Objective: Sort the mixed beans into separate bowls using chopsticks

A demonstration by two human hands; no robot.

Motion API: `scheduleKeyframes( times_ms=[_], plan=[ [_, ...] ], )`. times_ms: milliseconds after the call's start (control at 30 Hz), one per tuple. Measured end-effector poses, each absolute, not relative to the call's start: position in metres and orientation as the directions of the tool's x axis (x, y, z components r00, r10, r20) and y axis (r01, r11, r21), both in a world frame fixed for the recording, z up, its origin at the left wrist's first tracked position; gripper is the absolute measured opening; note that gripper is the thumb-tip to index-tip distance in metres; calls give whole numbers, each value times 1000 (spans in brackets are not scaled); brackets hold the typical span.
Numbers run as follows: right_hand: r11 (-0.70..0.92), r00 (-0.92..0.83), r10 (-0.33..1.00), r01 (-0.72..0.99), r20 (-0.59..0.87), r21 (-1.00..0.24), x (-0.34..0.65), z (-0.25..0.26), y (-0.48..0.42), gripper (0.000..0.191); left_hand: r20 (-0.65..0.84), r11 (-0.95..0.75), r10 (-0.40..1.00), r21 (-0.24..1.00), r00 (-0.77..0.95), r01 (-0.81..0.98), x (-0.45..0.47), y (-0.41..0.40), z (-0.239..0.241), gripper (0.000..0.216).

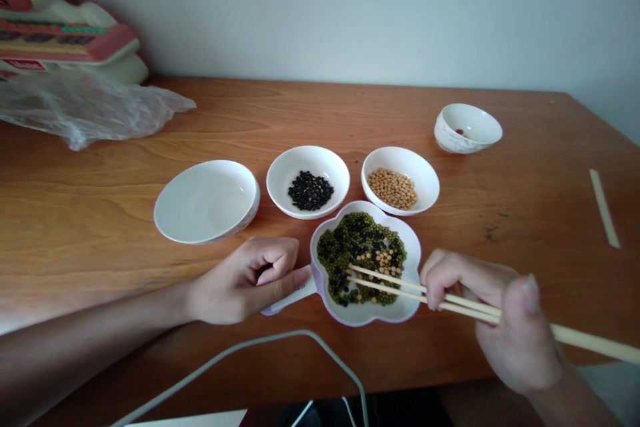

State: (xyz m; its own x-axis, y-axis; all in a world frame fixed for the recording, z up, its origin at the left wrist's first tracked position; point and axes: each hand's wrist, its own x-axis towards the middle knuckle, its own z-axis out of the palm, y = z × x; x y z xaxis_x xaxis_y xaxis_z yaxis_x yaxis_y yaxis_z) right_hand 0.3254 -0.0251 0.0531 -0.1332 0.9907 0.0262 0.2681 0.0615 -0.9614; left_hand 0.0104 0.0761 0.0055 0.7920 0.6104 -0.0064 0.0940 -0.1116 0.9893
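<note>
A flower-shaped white and purple dish [406, 300] near the table's front edge holds mixed green, black and yellow beans. My left hand [240, 280] is closed on the dish's handle [295, 297] at its left side. My right hand [500, 320] grips a pair of wooden chopsticks [400, 283], whose tips rest among the beans in the dish. Behind it stand a white bowl of black beans [280, 177], a white bowl of yellow beans [427, 177], and an empty white bowl [205, 200] to the left.
A small patterned white bowl [467, 127] sits at the back right. A paper chopstick sleeve [604, 207] lies near the right edge. Crumpled clear plastic [85, 110] and stacked packages [60, 40] occupy the back left. A grey cable [280, 347] loops over the front edge.
</note>
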Motion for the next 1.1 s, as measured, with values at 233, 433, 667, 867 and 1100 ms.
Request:
scheduleKeyframes(
  times_ms=[233,433,667,867,1100],
  plan=[
    [49,-139,990,296,7,-954,330,45,-28,78,-9,-85,606,994,795,75,10,75,6,43],
    [112,-122,989,265,82,-958,332,42,-31,65,-14,-62,605,996,796,64,11,75,6,44],
    [179,-84,983,270,162,-946,328,45,-29,64,-7,-45,597,998,802,42,12,76,5,43],
    [193,-51,981,238,186,-952,326,40,-31,61,2,-68,601,997,799,49,11,76,6,43],
    [159,47,984,234,174,-959,324,48,-26,68,11,-78,599,996,800,44,11,76,6,43]
  ],
)
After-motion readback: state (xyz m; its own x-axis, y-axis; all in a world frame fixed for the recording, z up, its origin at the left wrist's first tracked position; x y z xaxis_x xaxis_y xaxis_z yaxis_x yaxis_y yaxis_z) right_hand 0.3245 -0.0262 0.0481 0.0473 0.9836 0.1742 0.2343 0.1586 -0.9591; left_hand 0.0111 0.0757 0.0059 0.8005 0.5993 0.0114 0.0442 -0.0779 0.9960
